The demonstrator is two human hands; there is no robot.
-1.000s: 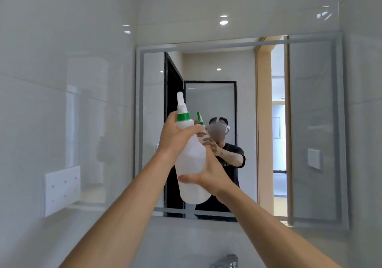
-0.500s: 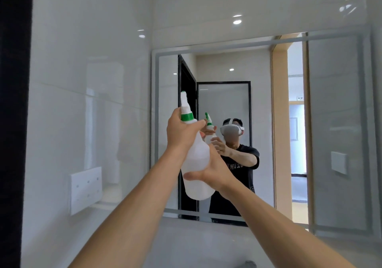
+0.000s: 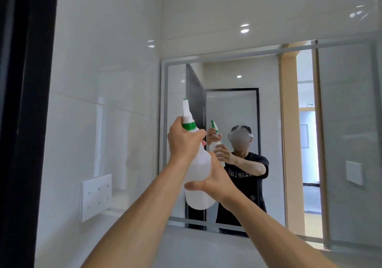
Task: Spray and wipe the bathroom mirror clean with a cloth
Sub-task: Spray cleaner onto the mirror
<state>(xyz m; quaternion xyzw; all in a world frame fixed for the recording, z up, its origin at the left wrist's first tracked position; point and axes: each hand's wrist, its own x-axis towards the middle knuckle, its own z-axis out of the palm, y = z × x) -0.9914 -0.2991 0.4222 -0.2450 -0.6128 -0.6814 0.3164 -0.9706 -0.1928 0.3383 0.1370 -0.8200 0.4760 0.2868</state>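
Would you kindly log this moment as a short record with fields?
setting: tiled bathroom, wall mirror
left hand: gripping the neck of the spray bottle
right hand: supporting the bottle's lower body
nozzle: raised, aimed at the mirror's left part
cloth: not in view
wall fitting: white panel on the left wall

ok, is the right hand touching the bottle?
Touching. The head view shows the right hand cupped against the lower body of the bottle, thumb lying across its front, no gap.
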